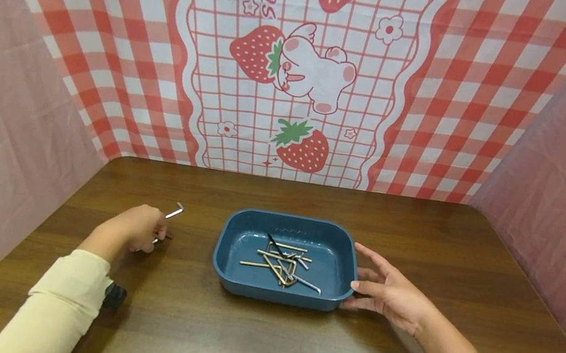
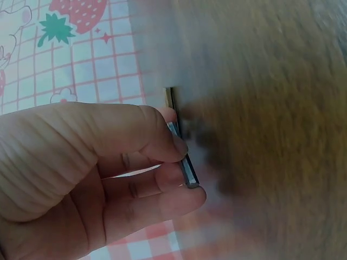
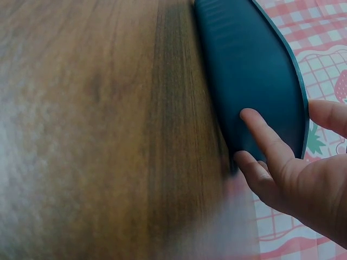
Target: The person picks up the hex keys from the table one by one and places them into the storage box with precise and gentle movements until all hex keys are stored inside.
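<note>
My left hand (image 1: 144, 228) is left of the blue tray and pinches a silver L-shaped hex key (image 1: 175, 211) between thumb and fingers. Its bent tip sticks out above the hand; part of its length is hidden by the fingers. In the left wrist view a six-sided metal rod (image 2: 190, 174) shows beside the thumb. The blue tray (image 1: 274, 295) stands mid-table with several gold, silver and black hex keys (image 1: 276, 267) lying crossed inside. Against the tray's right end, my right hand (image 1: 392, 296) rests with fingers extended, fingertips (image 3: 248, 115) on the outer wall.
A brown wooden table (image 1: 254, 346) lies under everything. Behind it hangs a red-and-white checked cloth (image 1: 452, 105) with strawberries. Pink cloth (image 1: 565, 205) closes off both sides. A dark wrist camera (image 1: 114, 296) sits at the left sleeve.
</note>
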The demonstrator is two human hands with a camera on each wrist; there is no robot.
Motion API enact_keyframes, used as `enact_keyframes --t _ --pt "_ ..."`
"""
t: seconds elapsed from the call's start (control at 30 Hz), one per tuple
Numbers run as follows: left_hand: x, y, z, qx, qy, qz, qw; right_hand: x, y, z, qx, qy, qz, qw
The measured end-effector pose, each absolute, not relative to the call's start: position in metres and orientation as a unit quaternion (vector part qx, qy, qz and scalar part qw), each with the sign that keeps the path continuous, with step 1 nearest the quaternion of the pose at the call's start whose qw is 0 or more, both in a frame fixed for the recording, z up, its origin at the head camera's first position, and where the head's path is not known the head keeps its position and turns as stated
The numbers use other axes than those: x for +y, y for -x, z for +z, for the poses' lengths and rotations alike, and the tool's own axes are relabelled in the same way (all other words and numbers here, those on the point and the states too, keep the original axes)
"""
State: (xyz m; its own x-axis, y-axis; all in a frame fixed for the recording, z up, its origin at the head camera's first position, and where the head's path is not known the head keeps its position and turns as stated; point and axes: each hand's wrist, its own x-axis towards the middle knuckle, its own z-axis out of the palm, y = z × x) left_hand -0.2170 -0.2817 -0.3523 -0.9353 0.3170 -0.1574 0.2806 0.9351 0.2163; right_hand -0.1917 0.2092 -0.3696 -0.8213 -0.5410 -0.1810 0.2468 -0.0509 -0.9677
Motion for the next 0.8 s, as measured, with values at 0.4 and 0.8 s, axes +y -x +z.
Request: enact_keyframes --t 0.4,0.8 --pt "-0.266 0.219 -0.34 0.971 -0.223 0.075 0.049 0.21 0.191 -0.37 0.631 0.115 -0.716 0.278" --pt "-0.243 0.217 -0.324 0.954 -0.284 0.086 0.033 0.209 0.192 -0.368 0.63 0.11 -0.716 0.279"
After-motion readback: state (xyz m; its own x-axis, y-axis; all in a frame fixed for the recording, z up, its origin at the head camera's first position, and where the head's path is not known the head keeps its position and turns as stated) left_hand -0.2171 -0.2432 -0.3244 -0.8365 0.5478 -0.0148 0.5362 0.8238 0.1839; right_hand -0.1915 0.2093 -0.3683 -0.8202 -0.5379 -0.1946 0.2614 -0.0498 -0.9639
